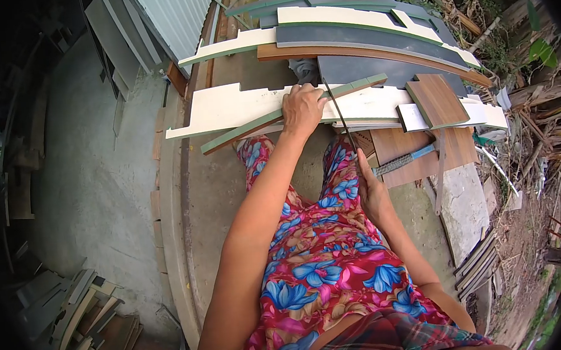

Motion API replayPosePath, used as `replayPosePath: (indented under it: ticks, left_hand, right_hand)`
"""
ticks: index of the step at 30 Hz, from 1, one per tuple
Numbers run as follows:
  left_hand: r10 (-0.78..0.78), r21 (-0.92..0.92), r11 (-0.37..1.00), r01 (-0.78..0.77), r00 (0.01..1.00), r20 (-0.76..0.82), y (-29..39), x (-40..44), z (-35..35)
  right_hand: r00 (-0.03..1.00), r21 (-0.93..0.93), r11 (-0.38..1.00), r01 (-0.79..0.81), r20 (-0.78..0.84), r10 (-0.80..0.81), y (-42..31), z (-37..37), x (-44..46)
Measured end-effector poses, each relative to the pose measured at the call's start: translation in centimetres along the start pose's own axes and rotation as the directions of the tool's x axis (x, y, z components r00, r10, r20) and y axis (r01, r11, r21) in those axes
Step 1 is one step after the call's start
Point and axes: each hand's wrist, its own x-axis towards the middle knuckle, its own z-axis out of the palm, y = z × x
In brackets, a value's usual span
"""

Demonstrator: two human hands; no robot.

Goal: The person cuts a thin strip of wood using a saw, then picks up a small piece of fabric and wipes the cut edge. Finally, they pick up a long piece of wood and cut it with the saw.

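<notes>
My left hand [302,112] is closed over a narrow green-faced wooden strip [245,130], pressing it on a cream notched board [214,108]. The strip lies slanted across the board, brown along its lower side, with faint cross lines on its right part. In my right hand [374,194], low by my thigh, is a hand saw, its handle mostly hidden by the fingers. The dark saw blade [340,111] is seen almost edge-on and crosses the strip just right of my left hand. Whether its teeth touch the strip, I cannot tell.
Beyond lie more long boards [360,18], grey, cream and brown. At right are a brown wood-grain panel [438,99] and a blue-and-black-handled tool [403,160] on another brown panel [392,140]. Scrap wood [85,318] is piled lower left; plants and debris border the right.
</notes>
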Motion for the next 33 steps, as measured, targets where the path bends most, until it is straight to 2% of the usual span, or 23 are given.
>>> replayPosePath:
  ticks: [3,5,8,9,11,14,18,21,24,27,30,33]
  left_hand:
    - [0.012,-0.003,1.000,-0.012,1.000,0.000,0.0,0.0,0.0]
    - [0.003,-0.008,1.000,-0.003,1.000,0.013,0.1,0.0,-0.1]
    - [0.024,0.008,1.000,-0.024,1.000,-0.009,0.2,0.2,-0.5]
    - [0.038,0.012,0.999,-0.038,0.999,-0.017,0.3,0.1,-0.6]
    - [0.025,0.022,0.999,-0.024,0.999,-0.022,0.4,0.2,-0.7]
    - [0.003,0.003,1.000,-0.003,1.000,-0.021,0.5,0.0,-0.6]
    - [0.008,-0.001,1.000,-0.008,1.000,-0.014,0.4,0.2,-0.7]
    - [0.021,0.006,1.000,-0.021,1.000,-0.004,0.3,0.0,-0.7]
    - [0.036,0.005,0.999,-0.036,0.999,0.001,0.1,0.2,-0.5]
    - [0.035,-0.001,0.999,-0.035,0.999,-0.013,0.2,0.1,-0.6]
    - [0.026,-0.007,1.000,-0.026,1.000,-0.008,0.4,0.1,-0.9]
    - [0.009,0.013,1.000,-0.009,1.000,-0.017,0.5,0.1,-0.9]
  right_hand:
    - [0.997,-0.018,0.997,0.074,-0.020,-0.074,-0.4,-0.3,4.7]
    - [0.997,-0.112,0.994,-0.011,0.074,0.019,-0.9,-0.1,9.1]
    - [0.994,-0.090,0.992,0.089,0.067,-0.083,0.4,1.7,14.6]
    - [0.995,-0.087,0.993,0.079,0.071,-0.073,0.2,1.9,15.1]
    - [0.996,-0.090,0.994,0.054,0.079,-0.047,0.2,2.1,15.4]
    - [0.994,-0.086,0.990,0.110,-0.004,-0.111,0.6,2.0,11.0]
    - [0.978,0.017,0.986,-0.165,0.134,0.162,-2.2,-1.3,2.6]
    - [0.967,0.019,0.977,-0.211,0.147,0.206,-3.1,-2.8,0.2]
    - [0.961,-0.017,0.977,-0.213,0.177,0.213,-3.7,-3.3,3.2]
    - [0.979,-0.084,0.990,-0.117,0.160,0.129,-1.5,-0.9,9.2]
    - [0.987,-0.096,0.994,-0.054,0.147,0.068,-1.2,1.0,14.3]
    - [0.991,-0.047,0.997,-0.058,0.121,0.064,-0.9,1.7,15.2]
